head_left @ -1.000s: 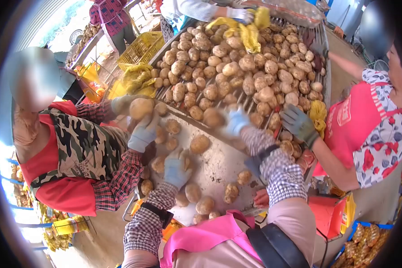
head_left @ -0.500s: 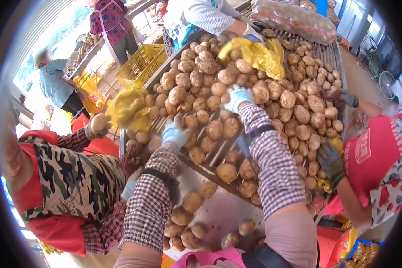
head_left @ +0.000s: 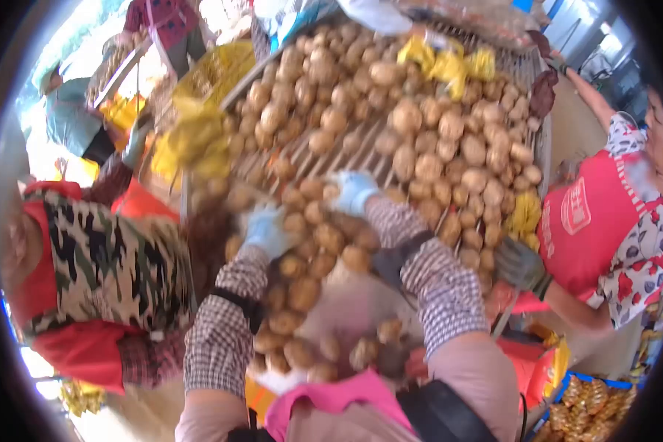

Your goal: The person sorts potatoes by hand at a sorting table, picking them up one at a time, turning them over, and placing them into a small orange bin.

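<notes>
Both my hands wear light blue gloves and rest among loose potatoes [head_left: 329, 237] where the slatted sorting table [head_left: 376, 147] meets a smooth metal chute [head_left: 353, 298]. My left hand [head_left: 267, 230] lies against potatoes at the left, its fingers loosely spread and somewhat blurred. To its right, my right hand [head_left: 355, 193] reaches across the slats with fingers apart, touching potatoes on its left side. Neither hand is closed around a potato. Potatoes are bunched between and below my hands, and several lie down the chute nearer my body.
Heaped potatoes [head_left: 457, 147] cover the far and right parts of the table. Yellow mesh bags [head_left: 449, 66] lie on top. A co-worker's grey glove [head_left: 523, 265] is at the right edge; a person in a camouflage apron [head_left: 118, 258] stands close at left. A blue crate [head_left: 586, 405] sits lower right.
Both my hands have come back toward my body, sweeping potatoes toward the chute and baring slats behind them. The right co-worker's far arm has swung outward. The camera view has shifted.
</notes>
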`<state>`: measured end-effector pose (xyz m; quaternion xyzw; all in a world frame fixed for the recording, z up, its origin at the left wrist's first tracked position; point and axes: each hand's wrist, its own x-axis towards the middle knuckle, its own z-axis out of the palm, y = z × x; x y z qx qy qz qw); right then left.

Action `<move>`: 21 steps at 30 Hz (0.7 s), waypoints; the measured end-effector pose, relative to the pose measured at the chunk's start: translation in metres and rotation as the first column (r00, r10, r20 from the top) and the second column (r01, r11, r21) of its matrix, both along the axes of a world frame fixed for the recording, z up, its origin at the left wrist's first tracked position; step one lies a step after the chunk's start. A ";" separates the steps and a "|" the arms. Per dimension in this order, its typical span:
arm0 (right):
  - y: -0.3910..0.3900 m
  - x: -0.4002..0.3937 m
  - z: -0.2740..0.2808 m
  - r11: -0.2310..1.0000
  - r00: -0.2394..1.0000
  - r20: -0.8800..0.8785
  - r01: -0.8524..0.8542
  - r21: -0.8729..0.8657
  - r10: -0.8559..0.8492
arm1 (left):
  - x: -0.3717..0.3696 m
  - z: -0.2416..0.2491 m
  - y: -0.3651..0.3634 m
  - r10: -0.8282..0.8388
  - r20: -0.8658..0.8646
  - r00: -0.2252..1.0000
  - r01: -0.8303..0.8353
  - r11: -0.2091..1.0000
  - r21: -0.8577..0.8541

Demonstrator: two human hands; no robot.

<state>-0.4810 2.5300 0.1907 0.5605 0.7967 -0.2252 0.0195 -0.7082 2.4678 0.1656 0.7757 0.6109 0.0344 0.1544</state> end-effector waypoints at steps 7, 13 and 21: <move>-0.114 -0.061 -0.003 0.976 0.981 -0.042 -0.195 -0.092 0.192 | -0.029 -0.004 -0.127 -0.202 -0.074 0.977 0.206 0.977 0.054; -0.218 -0.080 -0.016 0.989 0.987 -0.064 -0.151 -0.007 0.150 | -0.057 -0.006 -0.222 -0.178 0.062 0.982 0.177 0.984 0.017; -0.283 -0.040 -0.017 0.864 0.315 -0.812 0.297 -0.408 -0.491 | -0.104 -0.024 -0.310 -0.030 0.139 0.990 0.016 0.994 0.104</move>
